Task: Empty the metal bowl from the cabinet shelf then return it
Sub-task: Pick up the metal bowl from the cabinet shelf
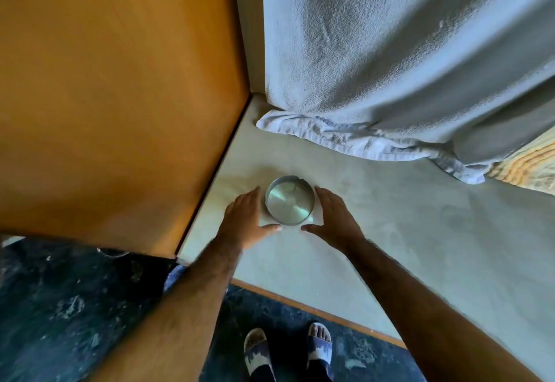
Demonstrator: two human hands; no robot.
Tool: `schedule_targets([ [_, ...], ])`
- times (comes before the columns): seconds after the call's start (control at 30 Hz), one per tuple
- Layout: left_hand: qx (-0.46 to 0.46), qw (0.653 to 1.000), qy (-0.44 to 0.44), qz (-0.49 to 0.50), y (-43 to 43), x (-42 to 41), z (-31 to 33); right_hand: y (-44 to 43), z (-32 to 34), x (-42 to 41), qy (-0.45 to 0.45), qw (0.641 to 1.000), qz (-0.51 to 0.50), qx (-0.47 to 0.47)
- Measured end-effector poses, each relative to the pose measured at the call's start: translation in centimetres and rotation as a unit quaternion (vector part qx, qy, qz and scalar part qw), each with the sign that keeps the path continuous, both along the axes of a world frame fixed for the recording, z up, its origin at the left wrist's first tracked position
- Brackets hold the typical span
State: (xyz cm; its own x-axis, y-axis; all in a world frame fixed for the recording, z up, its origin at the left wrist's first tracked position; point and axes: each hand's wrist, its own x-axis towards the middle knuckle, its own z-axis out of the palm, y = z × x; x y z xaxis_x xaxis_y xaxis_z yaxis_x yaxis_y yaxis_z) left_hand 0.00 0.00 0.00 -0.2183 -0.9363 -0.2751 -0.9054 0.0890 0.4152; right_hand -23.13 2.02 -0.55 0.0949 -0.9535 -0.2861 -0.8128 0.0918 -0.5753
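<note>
Metal bowl sits upright on the pale cabinet shelf, mouth up, shiny flat bottom visible; contents cannot be made out beyond the reflective base. Bowl lies between the two hands. Left hand flanks the bowl's left side, fingers extended along the wall, thumb pointing inward just in front of the bowl's near rim. Right hand mirrors it on the bowl's right side, fingers straight, thumb reaching in toward the left thumb. Both hands spread and uncurled, cupped around the bowl; whether the palms actually press the wall cannot be told, so no firm grasp is confirmed. Thumb tips near each other in front of the bowl but apart. Orange-brown wooden panel stands to the left of the bowl, meeting the shelf along a straight edge. Behind the bowl, a grey-white textured cloth hangs down and bunches on the shelf. Well in front of the bowl, below the shelf's wood-trimmed front edge, dark speckled floor and two feet in sandals.
</note>
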Motion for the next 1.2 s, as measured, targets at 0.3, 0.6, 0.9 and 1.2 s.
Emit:
schedule_targets([
  [0.3,0.008,0.995,0.098,0.023,-1.2,-0.9,0.8,-0.6,0.6,1.8,-0.077,0.995,-0.054,-0.044],
  [0.6,0.080,0.963,0.254,0.041,0.6,1.0,1.9,1.6,2.4,3.0,-0.135,0.987,-0.084,-0.024],
  [0.9,0.061,0.952,0.300,0.025,4.8,3.3,5.0,7.1,6.2,5.1,-0.075,0.992,-0.073,-0.076],
  [1.2,0.033,0.959,0.276,0.055,12.4,6.3,6.4,13.5,7.5,7.7,-0.048,0.993,-0.037,-0.100],
])
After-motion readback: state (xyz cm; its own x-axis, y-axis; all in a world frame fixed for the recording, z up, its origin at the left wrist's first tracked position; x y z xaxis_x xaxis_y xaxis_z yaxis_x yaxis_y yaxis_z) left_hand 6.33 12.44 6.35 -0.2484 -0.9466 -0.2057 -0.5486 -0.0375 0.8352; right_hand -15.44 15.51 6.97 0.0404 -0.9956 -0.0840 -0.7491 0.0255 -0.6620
